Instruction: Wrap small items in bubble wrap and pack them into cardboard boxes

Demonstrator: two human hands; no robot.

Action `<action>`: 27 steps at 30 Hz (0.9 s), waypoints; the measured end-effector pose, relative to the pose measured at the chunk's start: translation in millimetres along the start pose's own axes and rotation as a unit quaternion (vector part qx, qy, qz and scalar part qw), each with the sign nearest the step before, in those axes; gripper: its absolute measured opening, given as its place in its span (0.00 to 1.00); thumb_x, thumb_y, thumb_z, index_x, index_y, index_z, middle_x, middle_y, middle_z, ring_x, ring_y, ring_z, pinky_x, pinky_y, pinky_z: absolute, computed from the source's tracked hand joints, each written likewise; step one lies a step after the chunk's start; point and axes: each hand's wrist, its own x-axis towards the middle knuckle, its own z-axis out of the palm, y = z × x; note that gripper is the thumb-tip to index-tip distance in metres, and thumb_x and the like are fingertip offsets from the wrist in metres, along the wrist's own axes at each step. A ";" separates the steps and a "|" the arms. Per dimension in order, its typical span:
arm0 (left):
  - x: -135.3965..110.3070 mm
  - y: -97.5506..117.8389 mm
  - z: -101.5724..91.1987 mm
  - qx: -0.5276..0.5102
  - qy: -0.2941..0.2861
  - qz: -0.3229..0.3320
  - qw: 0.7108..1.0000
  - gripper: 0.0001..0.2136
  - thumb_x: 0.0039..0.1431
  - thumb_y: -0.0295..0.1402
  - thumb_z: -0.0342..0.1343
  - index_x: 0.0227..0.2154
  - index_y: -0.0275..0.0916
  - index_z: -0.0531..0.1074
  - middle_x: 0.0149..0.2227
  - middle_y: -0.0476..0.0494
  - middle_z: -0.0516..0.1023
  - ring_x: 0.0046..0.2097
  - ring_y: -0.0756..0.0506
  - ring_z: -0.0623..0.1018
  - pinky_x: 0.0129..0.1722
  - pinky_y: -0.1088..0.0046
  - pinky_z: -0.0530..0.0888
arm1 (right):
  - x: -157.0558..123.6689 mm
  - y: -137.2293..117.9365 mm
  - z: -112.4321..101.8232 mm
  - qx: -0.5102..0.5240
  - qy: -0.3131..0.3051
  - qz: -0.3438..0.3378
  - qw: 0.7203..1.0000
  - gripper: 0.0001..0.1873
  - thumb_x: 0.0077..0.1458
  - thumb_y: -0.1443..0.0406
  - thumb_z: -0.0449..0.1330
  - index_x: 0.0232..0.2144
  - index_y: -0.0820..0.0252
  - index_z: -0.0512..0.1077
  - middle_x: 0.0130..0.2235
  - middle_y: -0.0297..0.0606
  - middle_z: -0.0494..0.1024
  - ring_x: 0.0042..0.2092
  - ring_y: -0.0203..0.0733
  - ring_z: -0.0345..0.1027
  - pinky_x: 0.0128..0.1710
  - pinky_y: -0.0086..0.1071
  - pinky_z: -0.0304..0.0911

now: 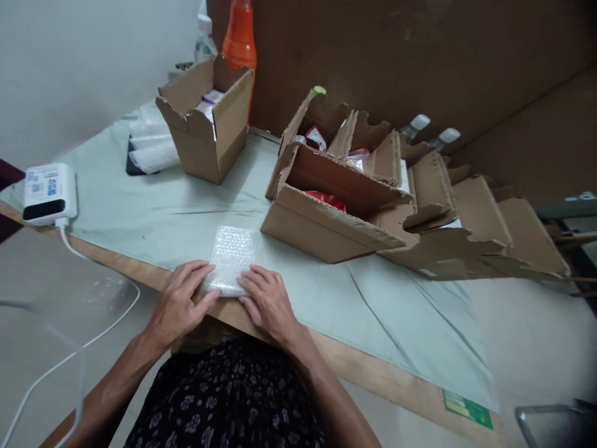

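Note:
A piece of clear bubble wrap (233, 249) lies flat on the cloth at the table's near edge, its near end thicker, as if folded or rolled. My left hand (184, 298) grips the near left corner, thumb in front and fingers along the side. At the near right corner, my right hand (268, 298) presses its fingers on top, with the thumb at the front edge. Whether something lies inside the bubble wrap, I cannot tell.
Cardboard bins (336, 211) holding small packages stand at the right. Another cardboard box (205, 124) is at the back left, beside bubble wrap rolls (152, 146) and an orange bottle (240, 40). A white power bank (50, 190) with a cable sits at the left edge.

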 end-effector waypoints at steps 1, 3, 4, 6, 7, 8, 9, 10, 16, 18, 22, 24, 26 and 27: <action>-1.6 2.1 -2.6 -0.010 -0.007 0.022 1.000 0.15 0.65 0.36 0.58 0.53 0.39 0.74 0.50 0.36 0.78 0.52 0.38 0.77 0.53 0.59 0.74 | 0.8 0.8 -1.5 0.025 0.003 0.013 1.000 0.19 0.64 0.68 0.61 0.57 0.53 0.73 0.54 0.43 0.81 0.63 0.52 0.65 0.59 0.51 0.63; -2.6 5.2 -5.7 -0.030 -0.027 0.052 0.998 0.13 0.65 0.33 0.58 0.51 0.40 0.75 0.48 0.40 0.80 0.50 0.40 0.78 0.52 0.62 0.74 | 1.1 0.9 -5.4 0.067 -0.004 0.029 0.997 0.18 0.66 0.67 0.59 0.57 0.51 0.73 0.52 0.40 0.82 0.61 0.50 0.67 0.61 0.50 0.63; -1.5 5.8 -5.5 -0.035 -0.032 0.055 0.997 0.12 0.66 0.31 0.57 0.50 0.40 0.75 0.45 0.41 0.80 0.48 0.41 0.78 0.50 0.63 0.74 | 0.7 0.4 -7.3 0.075 -0.005 0.033 0.997 0.18 0.67 0.66 0.59 0.57 0.51 0.73 0.51 0.40 0.82 0.60 0.49 0.68 0.61 0.49 0.63; 4.2 4.5 -1.2 -0.032 -0.032 0.042 0.998 0.10 0.67 0.31 0.55 0.48 0.39 0.76 0.40 0.43 0.81 0.44 0.42 0.78 0.47 0.64 0.74 | -0.5 -1.5 -9.5 0.057 0.011 0.045 0.997 0.17 0.67 0.65 0.58 0.57 0.53 0.73 0.52 0.42 0.82 0.58 0.50 0.69 0.59 0.49 0.64; 8.4 2.9 2.3 -0.025 -0.030 0.030 0.999 0.10 0.67 0.33 0.55 0.47 0.39 0.76 0.39 0.42 0.82 0.42 0.42 0.78 0.46 0.63 0.74 | -1.1 -2.7 -9.9 0.035 0.028 0.052 0.998 0.18 0.66 0.65 0.59 0.57 0.55 0.73 0.53 0.44 0.81 0.57 0.51 0.69 0.58 0.50 0.65; 13.0 1.0 6.2 -0.015 -0.028 0.016 0.999 0.11 0.67 0.34 0.55 0.47 0.38 0.77 0.39 0.42 0.82 0.40 0.42 0.78 0.45 0.62 0.74 | -1.4 -4.0 -9.9 0.010 0.046 0.058 0.997 0.19 0.65 0.64 0.60 0.58 0.56 0.72 0.54 0.46 0.79 0.57 0.53 0.69 0.57 0.50 0.65; 17.5 -0.8 10.0 -0.003 -0.025 0.002 1.000 0.12 0.67 0.36 0.55 0.47 0.38 0.77 0.39 0.41 0.82 0.40 0.41 0.78 0.45 0.61 0.74 | -1.3 -4.9 -9.4 -0.014 0.059 0.059 0.996 0.20 0.64 0.64 0.61 0.58 0.57 0.71 0.57 0.49 0.77 0.58 0.55 0.68 0.57 0.51 0.65; 21.4 -2.3 13.2 0.010 -0.022 -0.013 1.000 0.12 0.66 0.37 0.54 0.47 0.38 0.77 0.40 0.40 0.82 0.41 0.39 0.78 0.45 0.60 0.74 | -0.6 -5.4 -8.6 -0.035 0.061 0.053 0.996 0.22 0.63 0.63 0.62 0.59 0.57 0.70 0.59 0.51 0.75 0.59 0.56 0.66 0.57 0.52 0.64; 19.5 7.0 8.9 -0.055 0.041 -0.183 0.981 0.20 0.62 0.45 0.57 0.50 0.38 0.75 0.42 0.39 0.79 0.41 0.41 0.79 0.43 0.62 0.77 | 14.2 6.9 0.8 -0.032 0.023 0.019 0.999 0.20 0.63 0.66 0.63 0.57 0.56 0.73 0.56 0.47 0.79 0.61 0.54 0.66 0.59 0.51 0.63; 11.1 15.8 3.9 -0.144 0.056 -0.276 0.949 0.23 0.59 0.47 0.59 0.52 0.37 0.73 0.43 0.40 0.80 0.40 0.43 0.79 0.42 0.63 0.78 | 16.0 10.0 1.8 0.025 0.066 0.067 0.995 0.17 0.64 0.67 0.61 0.55 0.54 0.74 0.53 0.43 0.81 0.58 0.51 0.70 0.58 0.49 0.64; 1.3 34.2 7.0 -0.401 0.018 -0.391 0.828 0.33 0.51 0.46 0.67 0.57 0.35 0.69 0.48 0.37 0.80 0.46 0.40 0.82 0.48 0.60 0.79 | 6.5 0.3 -3.6 0.140 0.097 0.125 0.977 0.15 0.64 0.65 0.60 0.53 0.53 0.77 0.50 0.42 0.83 0.50 0.48 0.75 0.54 0.45 0.68; 3.0 42.0 14.1 -0.494 0.004 -0.405 0.770 0.33 0.47 0.44 0.69 0.55 0.35 0.69 0.48 0.37 0.81 0.49 0.40 0.81 0.50 0.61 0.78 | -2.2 -7.2 -7.3 0.173 0.081 0.117 0.975 0.13 0.64 0.65 0.60 0.50 0.54 0.78 0.47 0.41 0.83 0.48 0.47 0.75 0.53 0.43 0.68; 7.3 49.0 21.1 -0.540 0.009 -0.412 0.734 0.30 0.46 0.42 0.70 0.51 0.37 0.71 0.46 0.41 0.81 0.48 0.41 0.81 0.51 0.63 0.77 | -12.0 -10.7 -10.1 0.176 0.103 0.121 0.972 0.12 0.64 0.63 0.60 0.49 0.54 0.78 0.47 0.41 0.82 0.50 0.48 0.74 0.55 0.45 0.67; 9.7 52.4 23.8 -0.552 0.015 -0.413 0.724 0.29 0.45 0.41 0.71 0.50 0.38 0.71 0.44 0.43 0.82 0.46 0.42 0.81 0.50 0.64 0.77 | -17.2 -10.5 -11.1 0.176 0.128 0.133 0.967 0.14 0.63 0.61 0.61 0.50 0.54 0.77 0.49 0.43 0.81 0.53 0.49 0.73 0.57 0.46 0.66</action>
